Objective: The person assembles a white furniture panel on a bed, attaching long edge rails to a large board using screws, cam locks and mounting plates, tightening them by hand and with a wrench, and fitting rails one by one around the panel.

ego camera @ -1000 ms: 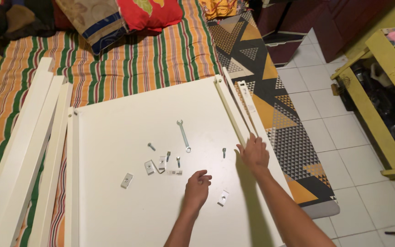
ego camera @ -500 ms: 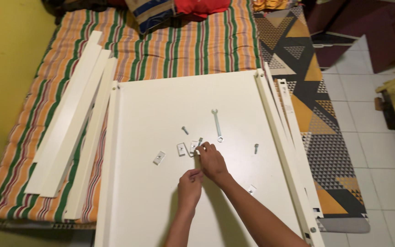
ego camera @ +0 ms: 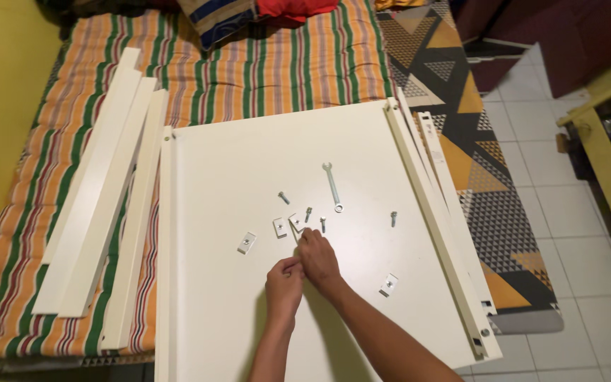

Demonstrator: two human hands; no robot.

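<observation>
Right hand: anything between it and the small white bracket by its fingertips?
Nothing visible. The right hand has its fingertips at the white bracket on the white panel. Loose bolts lie just beside it; the wrench lies farther up, apart.

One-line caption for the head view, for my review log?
Both hands, left hand and right hand, meet over small brackets and bolts beside a spanner on a white panel.
</observation>
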